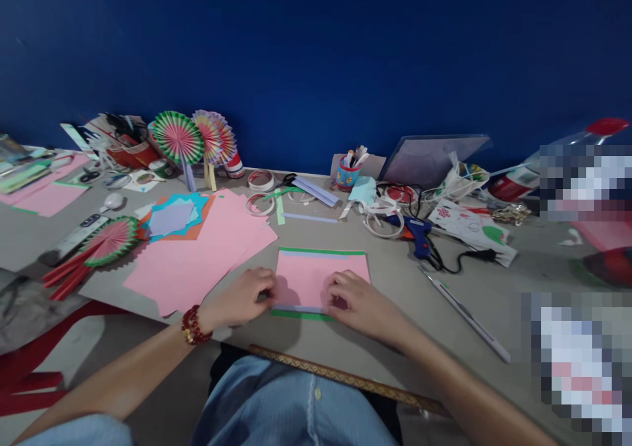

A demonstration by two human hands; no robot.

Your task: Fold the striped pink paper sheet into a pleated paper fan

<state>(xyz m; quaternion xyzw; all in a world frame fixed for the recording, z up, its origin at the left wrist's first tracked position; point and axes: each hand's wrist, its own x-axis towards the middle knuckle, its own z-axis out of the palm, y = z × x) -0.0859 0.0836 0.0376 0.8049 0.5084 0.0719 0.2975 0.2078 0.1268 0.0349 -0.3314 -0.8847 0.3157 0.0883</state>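
Note:
A pink paper sheet (302, 278) with green edges lies flat on the table in front of me. One lilac paper strip (311, 255) runs along its far edge, and another lilac strip (301, 309) along its near edge. My left hand (247, 294), with a red bead bracelet at the wrist, has its fingers curled at the sheet's left edge. Over the right part of the sheet, the fingers of my right hand (356, 303) are bent together by the end of the near strip. The fingertips of both hands are partly hidden.
Large pink sheets (217, 248) lie on the left beside a pleated paper fan (111, 240). Rolls of tape (261, 203) and a pen cup (347, 172) stand farther back. To the right are a blue glue gun (419, 235) and a craft knife (467, 314).

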